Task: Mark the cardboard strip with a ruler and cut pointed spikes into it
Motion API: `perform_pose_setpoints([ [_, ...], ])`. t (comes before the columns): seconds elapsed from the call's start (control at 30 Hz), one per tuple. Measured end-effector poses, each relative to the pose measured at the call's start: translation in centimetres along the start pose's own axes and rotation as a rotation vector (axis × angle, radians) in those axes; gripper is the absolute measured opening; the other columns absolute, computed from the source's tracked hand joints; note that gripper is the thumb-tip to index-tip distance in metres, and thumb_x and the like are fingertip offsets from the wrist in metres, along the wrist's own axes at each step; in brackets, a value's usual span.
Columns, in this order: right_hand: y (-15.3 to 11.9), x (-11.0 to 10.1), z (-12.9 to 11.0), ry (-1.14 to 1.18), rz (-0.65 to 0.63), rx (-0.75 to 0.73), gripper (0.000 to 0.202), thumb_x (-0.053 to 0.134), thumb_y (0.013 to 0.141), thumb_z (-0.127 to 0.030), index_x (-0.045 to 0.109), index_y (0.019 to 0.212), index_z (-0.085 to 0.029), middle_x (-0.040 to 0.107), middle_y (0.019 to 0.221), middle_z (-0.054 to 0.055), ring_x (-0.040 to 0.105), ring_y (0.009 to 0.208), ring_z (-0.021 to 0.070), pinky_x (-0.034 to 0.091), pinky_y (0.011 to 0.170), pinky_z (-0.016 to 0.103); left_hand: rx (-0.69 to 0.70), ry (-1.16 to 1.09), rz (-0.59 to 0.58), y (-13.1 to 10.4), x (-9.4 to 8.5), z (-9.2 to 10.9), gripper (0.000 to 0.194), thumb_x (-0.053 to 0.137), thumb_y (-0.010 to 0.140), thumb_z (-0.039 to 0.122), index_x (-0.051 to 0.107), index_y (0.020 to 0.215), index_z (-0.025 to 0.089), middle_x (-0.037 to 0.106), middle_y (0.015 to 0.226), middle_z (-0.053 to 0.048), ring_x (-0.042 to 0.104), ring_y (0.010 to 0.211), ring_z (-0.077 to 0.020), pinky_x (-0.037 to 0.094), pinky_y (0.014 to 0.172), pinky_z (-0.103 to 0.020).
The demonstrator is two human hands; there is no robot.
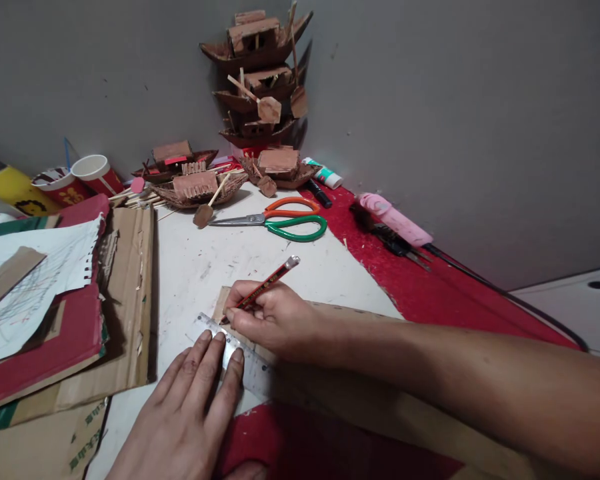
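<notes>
My right hand (275, 317) grips a dark red and black pencil (270, 283), its tip low near the end of a clear ruler (253, 370). On the ruler my left hand (195, 393) lies with fingers stretched out, pressing it down. Beneath the right hand and ruler is a strip of brown cardboard (221, 303), largely hidden by the hand and forearm. Scissors (260, 220) with one orange and one green handle lie beyond the hands on the white sheet (180, 267).
Small cardboard boats (195, 187) stand at the back, several more stacked against the wall. Cardboard sheets (130, 333) are piled left, near paper cups (93, 175) and a yellow bottle (13, 187). A pink glue gun (395, 217) with a cord lies on the red cover (430, 300).
</notes>
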State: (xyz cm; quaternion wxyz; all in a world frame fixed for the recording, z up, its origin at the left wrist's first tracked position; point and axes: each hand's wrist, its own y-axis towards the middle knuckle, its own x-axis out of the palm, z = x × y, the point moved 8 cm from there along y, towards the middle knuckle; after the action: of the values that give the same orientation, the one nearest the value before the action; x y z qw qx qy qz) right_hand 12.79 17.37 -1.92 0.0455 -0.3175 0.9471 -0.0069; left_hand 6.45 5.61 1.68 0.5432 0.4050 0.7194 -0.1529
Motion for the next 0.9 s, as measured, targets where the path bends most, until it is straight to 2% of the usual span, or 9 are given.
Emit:
perform_pose_setpoints([
  [0.2, 0.0, -0.3, -0.3, 0.052, -0.014, 0.107, 0.018, 0.05, 0.071, -0.001, 0.051, 0.066, -0.017, 0.039, 0.053, -0.01, 0.036, 0.049, 0.0057, 0.03, 0.048, 0.017, 0.007, 0.009, 0.001, 0.1, -0.1, -0.1, 0.083, 0.043, 0.081, 0.074, 0.054, 0.127, 0.006, 0.066, 0.123, -0.025, 0.067, 0.11, -0.0329, 0.055, 0.082, -0.039],
  [0.43, -0.1, -0.9, -1.0, -0.067, -0.086, 0.071, 0.017, 0.049, 0.074, -0.001, 0.052, 0.067, -0.016, 0.045, 0.052, -0.01, 0.037, 0.048, 0.0047, 0.031, 0.048, 0.017, 0.002, 0.009, -0.007, 0.1, 0.2, -0.2, 0.082, 0.045, 0.081, 0.073, 0.053, 0.128, 0.006, 0.066, 0.123, -0.024, 0.066, 0.111, -0.0327, 0.052, 0.085, -0.04],
  [0.53, -0.1, -1.1, -1.1, -0.092, -0.1, 0.058, 0.016, 0.05, 0.075, -0.002, 0.052, 0.069, -0.016, 0.041, 0.049, -0.011, 0.034, 0.046, 0.0043, 0.031, 0.049, 0.017, 0.01, 0.005, -0.016, 0.1, 0.2, -0.1, 0.082, 0.045, 0.081, 0.073, 0.053, 0.128, 0.006, 0.066, 0.124, -0.024, 0.065, 0.112, -0.0332, 0.051, 0.086, -0.04],
  [0.8, -0.3, -1.0, -1.4, -0.041, -0.199, -0.004, 0.015, 0.047, 0.075, -0.003, 0.051, 0.067, -0.016, 0.043, 0.053, -0.011, 0.032, 0.046, 0.0034, 0.032, 0.05, 0.017, 0.006, 0.006, -0.026, -0.1, 0.2, -0.1, 0.085, 0.045, 0.08, 0.075, 0.052, 0.13, 0.007, 0.065, 0.126, -0.022, 0.063, 0.115, -0.0325, 0.05, 0.088, -0.039],
  [0.9, -0.4, -1.1, -1.2, -0.052, -0.21, 0.017, 0.014, 0.048, 0.073, -0.004, 0.051, 0.067, -0.016, 0.039, 0.053, -0.01, 0.031, 0.048, 0.004, 0.031, 0.049, 0.017, 0.008, -0.002, -0.013, -0.1, 0.3, -0.1, 0.085, 0.045, 0.08, 0.074, 0.052, 0.13, 0.006, 0.064, 0.127, -0.023, 0.062, 0.116, -0.0335, 0.049, 0.089, -0.04],
])
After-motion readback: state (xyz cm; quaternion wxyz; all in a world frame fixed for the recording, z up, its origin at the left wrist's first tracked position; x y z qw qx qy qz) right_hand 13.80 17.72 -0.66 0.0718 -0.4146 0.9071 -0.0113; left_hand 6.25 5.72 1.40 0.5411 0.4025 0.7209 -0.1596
